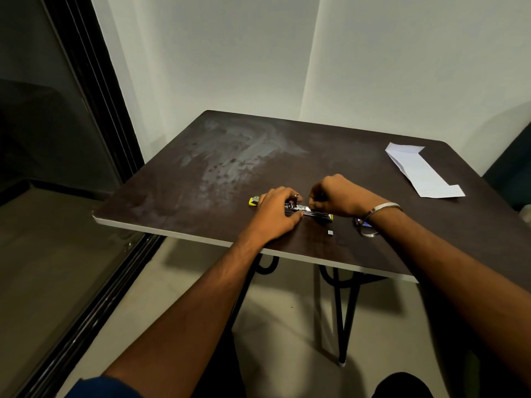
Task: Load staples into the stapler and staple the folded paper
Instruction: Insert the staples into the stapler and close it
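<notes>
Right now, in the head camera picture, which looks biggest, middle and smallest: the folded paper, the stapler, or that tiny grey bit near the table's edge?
1. Folded paper, though it lies farther away.
2. Stapler, partly hidden by both hands.
3. Tiny grey bit.

I see a dim room with plain off-white walls (230, 53) meeting in a corner behind the table (201, 168). Table top is dark brown, smeared with a pale grey patch near its far middle, and has a light edge band. It stands on black hairpin legs (343, 311), one with a white foot. Floor (172, 282) is pale beige, and the table casts a soft shadow on it. At left, a dark glass door (43, 139) in a black frame (94, 81) runs down to a floor track. A dark object sits at far right, unclear what.
</notes>
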